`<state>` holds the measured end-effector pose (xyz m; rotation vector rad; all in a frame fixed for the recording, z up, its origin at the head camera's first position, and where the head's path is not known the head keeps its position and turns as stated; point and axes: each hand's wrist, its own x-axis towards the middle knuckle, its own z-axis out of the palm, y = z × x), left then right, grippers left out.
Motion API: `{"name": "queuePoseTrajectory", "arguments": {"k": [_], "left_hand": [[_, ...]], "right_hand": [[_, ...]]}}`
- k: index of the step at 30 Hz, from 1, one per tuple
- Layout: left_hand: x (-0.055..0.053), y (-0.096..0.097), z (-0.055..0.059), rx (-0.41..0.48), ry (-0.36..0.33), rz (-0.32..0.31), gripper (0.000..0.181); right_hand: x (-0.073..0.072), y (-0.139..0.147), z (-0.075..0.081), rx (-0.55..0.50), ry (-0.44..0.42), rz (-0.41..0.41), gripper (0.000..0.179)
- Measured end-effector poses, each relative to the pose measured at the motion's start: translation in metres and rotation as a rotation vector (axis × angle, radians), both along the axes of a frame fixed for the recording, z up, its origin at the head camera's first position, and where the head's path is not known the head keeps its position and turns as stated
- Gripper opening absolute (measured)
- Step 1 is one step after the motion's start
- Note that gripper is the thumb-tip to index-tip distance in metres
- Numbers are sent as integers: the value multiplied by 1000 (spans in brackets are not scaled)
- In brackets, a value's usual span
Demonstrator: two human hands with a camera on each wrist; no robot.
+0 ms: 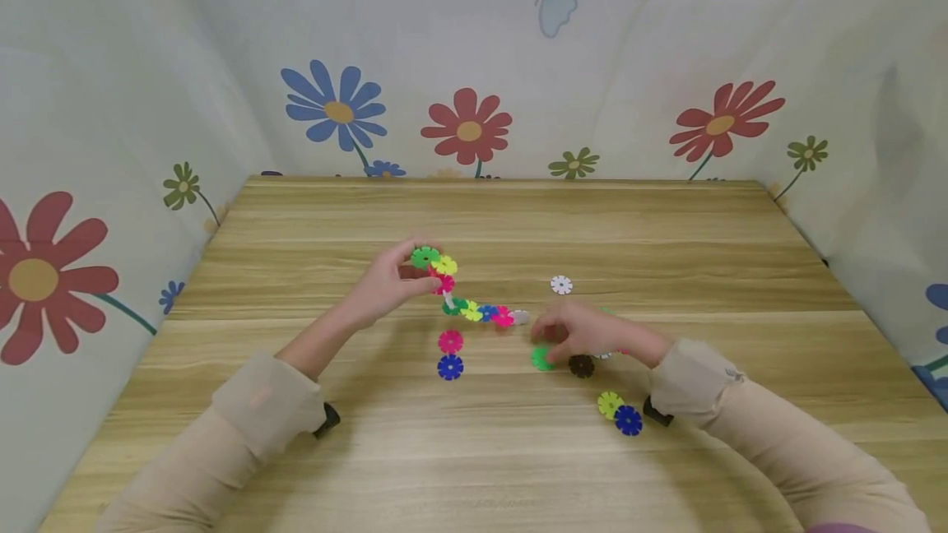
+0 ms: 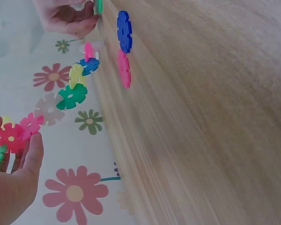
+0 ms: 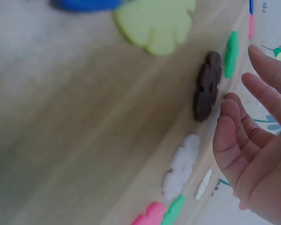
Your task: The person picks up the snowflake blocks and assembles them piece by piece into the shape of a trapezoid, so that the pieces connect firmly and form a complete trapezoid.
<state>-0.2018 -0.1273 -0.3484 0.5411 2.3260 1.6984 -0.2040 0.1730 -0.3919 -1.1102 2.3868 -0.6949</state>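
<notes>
My left hand pinches one end of a chain of notched plastic snowflake discs. The linked discs are green, yellow, pink, white and blue, and the chain hangs in a curve toward the right. In the left wrist view, pink discs lie by my left fingers. My right hand is over the table, its fingers bent and apart with nothing between them. Right by its fingertips in the head view lies a loose green disc. Beside that hand is a brown disc.
Loose pink and blue discs lie below the chain. A white disc lies farther back. Nearer me, a yellow disc touches a dark blue one. More white, green and pink discs lie under the right wrist. Flowered cloth surrounds the wooden table.
</notes>
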Motion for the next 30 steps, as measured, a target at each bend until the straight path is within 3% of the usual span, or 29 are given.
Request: {"name": "queuePoseTrajectory", "arguments": {"k": [10, 15, 20, 30], "left_hand": [[1, 2, -4, -21, 24, 18, 38], [3, 4, -5, 20, 15, 24, 41], [4, 6, -7, 53, 15, 18, 43], [11, 13, -6, 71, 28, -11, 41]], "right_hand": [[5, -6, -6, 89, 43, -2, 22], [6, -7, -7, 55, -8, -44, 22], [4, -6, -3, -68, -102, -116, 16], [-1, -23, 31, -433, -19, -237, 18]]}}
